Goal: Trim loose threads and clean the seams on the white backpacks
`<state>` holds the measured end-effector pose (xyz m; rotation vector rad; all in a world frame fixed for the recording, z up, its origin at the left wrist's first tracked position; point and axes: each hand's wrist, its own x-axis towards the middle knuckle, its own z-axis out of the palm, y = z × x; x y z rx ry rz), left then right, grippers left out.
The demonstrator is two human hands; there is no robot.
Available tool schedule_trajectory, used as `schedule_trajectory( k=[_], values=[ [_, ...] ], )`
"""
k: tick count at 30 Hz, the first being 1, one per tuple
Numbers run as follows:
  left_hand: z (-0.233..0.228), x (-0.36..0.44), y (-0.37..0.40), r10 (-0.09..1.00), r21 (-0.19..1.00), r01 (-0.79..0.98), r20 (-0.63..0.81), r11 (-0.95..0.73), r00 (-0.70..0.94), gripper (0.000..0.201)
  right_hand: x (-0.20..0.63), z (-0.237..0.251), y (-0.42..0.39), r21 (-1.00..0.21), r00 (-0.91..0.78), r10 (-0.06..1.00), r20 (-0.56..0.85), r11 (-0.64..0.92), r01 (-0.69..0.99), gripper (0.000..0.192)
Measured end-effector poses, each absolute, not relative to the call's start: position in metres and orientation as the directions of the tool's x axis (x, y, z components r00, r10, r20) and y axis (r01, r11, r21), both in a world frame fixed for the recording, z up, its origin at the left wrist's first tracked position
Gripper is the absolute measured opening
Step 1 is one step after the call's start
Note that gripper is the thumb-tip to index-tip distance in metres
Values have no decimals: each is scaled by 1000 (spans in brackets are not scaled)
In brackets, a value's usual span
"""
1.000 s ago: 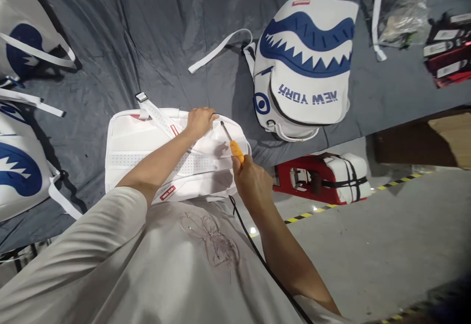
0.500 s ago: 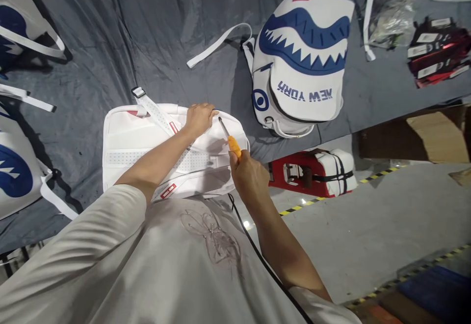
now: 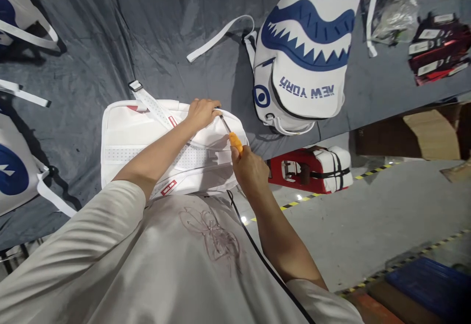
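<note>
On the white backpack (image 3: 147,137), right hand (image 3: 249,169) grips a screwdriver (image 3: 231,134), tip seemingly touching.

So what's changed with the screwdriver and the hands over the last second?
The right hand has pushed the orange-handled screwdriver forward, so its tip now meets the left hand at the white backpack top edge. The left hand still presses there; the grip is unchanged.

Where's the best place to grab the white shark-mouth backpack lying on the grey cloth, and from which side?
Likely the loop handle at the near end of the white shark-mouth backpack. It lies face up with that end pointing at the table edge, and the loop stands clear of the grey cloth, so fingers can hook under it from the edge side. The smooth bulging front offers little to pinch.
</note>
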<state>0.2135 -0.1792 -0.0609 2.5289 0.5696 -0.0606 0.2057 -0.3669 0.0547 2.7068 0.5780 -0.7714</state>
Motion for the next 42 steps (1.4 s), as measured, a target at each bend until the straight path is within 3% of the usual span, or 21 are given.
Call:
schedule_trajectory(
  k=[4,10,20,42],
  values=[
    [-64,219,-183,349,447,362,-113,-818,930,32,206,57,-369,153,781,292,-551,-885,439,45],
    [-72,216,-191,419,454,377,-10,-807,908,32,205,62,-374,128,785,336,-521,-878,461,44],
    [-73,217,-190,466,526,386,20,-757,885,29,211,61,-373,145,787,336,-517,-872,468,45],
    [-76,215,-190,462,556,382,5,-739,887,31,211,70,-366,213,787,321,-526,-847,488,45]
  ],
)
